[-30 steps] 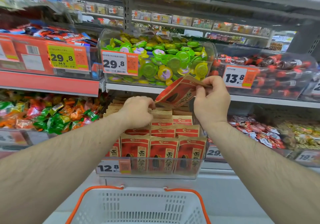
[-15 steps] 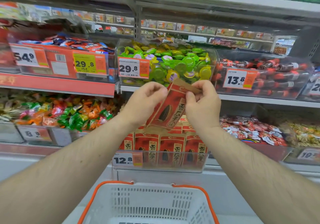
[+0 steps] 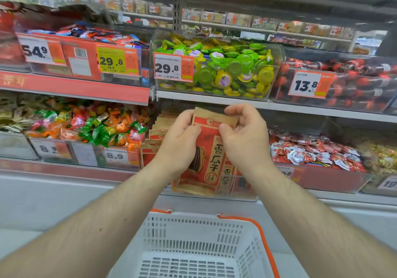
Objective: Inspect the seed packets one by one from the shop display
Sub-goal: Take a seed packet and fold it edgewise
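Head view: the seed packet (image 3: pixel 206 157), tilted a second ago, now hangs upright, front facing, pinched by the left hand (image 3: pixel 180 140) and right hand (image 3: pixel 242 135), ready for reading.

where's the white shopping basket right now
In the head view, the white basket with orange handles sits bottom centre, below the held seed packet, between the forearms.

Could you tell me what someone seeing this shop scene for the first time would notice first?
The eye lands on the red and brown seed packet held upright at centre frame, front facing the camera, by the left hand and right hand. Just above, on the upper shelf, sits a clear bin of green and yellow sweets. A white basket with orange handles waits empty below the arms.
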